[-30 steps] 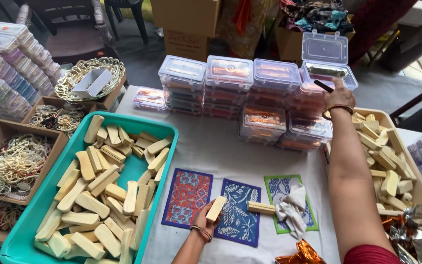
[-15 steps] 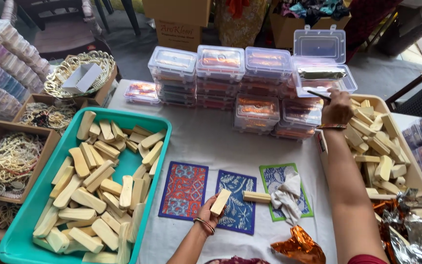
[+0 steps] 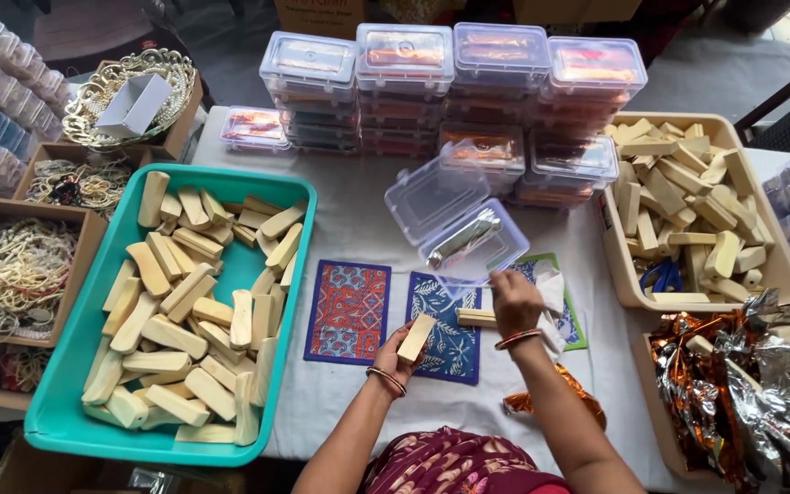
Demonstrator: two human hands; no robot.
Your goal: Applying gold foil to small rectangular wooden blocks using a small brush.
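Left hand [image 3: 401,352] closed around a pale wooden block [image 3: 416,338]. Right hand [image 3: 515,302] grips the open clear plastic box [image 3: 468,240]. Advise holding the box level so its wrapped content stays in.

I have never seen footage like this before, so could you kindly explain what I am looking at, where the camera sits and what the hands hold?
The camera sits on a person's head and looks down at their two bare hands over a white-covered table. The left hand holds a pale wooden block. The right hand grips the edge of an open clear plastic box, above three patterned cloth mats. A teal tray on the left and a beige tray on the right hold more such blocks. Stacked clear boxes stand behind.
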